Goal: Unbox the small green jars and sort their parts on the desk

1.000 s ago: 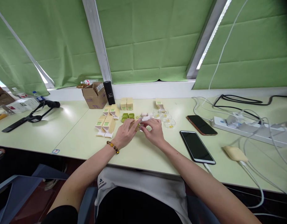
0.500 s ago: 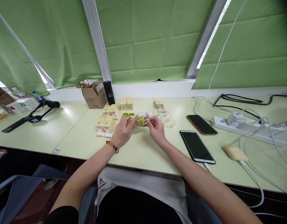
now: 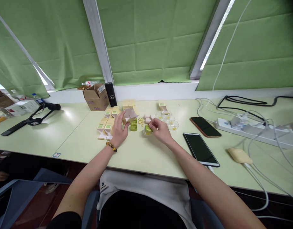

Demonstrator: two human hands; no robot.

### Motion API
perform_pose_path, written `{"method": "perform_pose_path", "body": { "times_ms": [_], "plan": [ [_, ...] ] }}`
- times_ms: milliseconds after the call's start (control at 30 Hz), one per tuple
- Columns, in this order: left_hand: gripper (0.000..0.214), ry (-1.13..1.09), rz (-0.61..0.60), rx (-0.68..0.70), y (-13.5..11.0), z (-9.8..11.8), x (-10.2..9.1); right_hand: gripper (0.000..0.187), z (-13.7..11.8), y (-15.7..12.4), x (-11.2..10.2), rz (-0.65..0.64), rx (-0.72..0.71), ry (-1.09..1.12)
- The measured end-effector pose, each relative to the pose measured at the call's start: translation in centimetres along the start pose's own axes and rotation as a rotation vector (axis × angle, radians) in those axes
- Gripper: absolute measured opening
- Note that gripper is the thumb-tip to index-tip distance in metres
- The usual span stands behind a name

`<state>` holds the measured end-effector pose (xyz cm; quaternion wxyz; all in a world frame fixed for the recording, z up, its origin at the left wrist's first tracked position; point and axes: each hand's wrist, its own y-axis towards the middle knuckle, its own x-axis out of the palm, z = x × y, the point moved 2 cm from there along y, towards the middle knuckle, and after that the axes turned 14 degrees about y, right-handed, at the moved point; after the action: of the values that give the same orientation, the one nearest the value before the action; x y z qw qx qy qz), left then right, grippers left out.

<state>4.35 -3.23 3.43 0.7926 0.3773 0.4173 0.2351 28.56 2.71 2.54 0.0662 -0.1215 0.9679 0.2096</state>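
My left hand (image 3: 120,128) grips a small cream paper box (image 3: 130,115) whose open side faces me, tilted just above the table. In my right hand (image 3: 158,128) is a small clear case with a green lid (image 3: 148,129), pinched between thumb and fingers close to the tabletop. Green square lids (image 3: 133,126) lie between the hands, beside several tiny yellow pieces (image 3: 141,121). A few pale pink rounded pieces (image 3: 148,119) sit behind my right fingers. Clear plastic cases (image 3: 173,124) are spread to the right of that hand.
Several cream boxes (image 3: 105,127) stand left of my left hand, two more (image 3: 129,104) behind it. A cardboard box (image 3: 96,98) and a black bottle (image 3: 111,94) are at the back. To the right lie two phones (image 3: 201,149), a power strip (image 3: 251,132) and cables. Another person's hand (image 3: 0,176) shows far left.
My hands have moved apart. The left now holds an open cream box; the green-lidded case, earlier between both hands, is in the right hand, lower. Tiny yellow and pink pieces have come into view.
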Motion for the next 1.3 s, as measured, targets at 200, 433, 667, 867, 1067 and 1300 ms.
{"method": "perform_pose_path", "body": {
  "times_ms": [200, 433, 667, 867, 1067, 1300],
  "plan": [
    [0.075, -0.528, -0.115, -0.274, 0.0, -0.3, 0.8, 0.003, -0.3, -0.8, 0.8, -0.113, 0.052, -0.361],
    [0.069, -1.047, -0.344, -0.453, 0.2, 0.2, 1.4, 0.017, -1.6, -0.9, 0.6, -0.001, -0.155, -0.061],
    [0.071, -1.148, -0.513, -0.458, -0.3, 1.6, 1.6, 0.042, -3.1, -1.5, 1.8, -0.104, -0.102, 0.179],
    [0.074, -0.936, -0.531, -0.42, 0.4, 2.5, 1.2, 0.052, -2.8, -1.1, 2.3, -0.174, 0.057, 0.494],
    [0.072, -0.796, -0.485, -0.211, 2.4, 4.2, 0.3, 0.055, -2.6, -0.5, 1.4, -0.021, 0.085, 0.602],
    [0.067, -0.598, -0.426, -0.111, 2.5, 5.1, 2.3, 0.06, -1.6, 0.0, 1.0, 0.126, 0.088, 0.587]
  ]
}}
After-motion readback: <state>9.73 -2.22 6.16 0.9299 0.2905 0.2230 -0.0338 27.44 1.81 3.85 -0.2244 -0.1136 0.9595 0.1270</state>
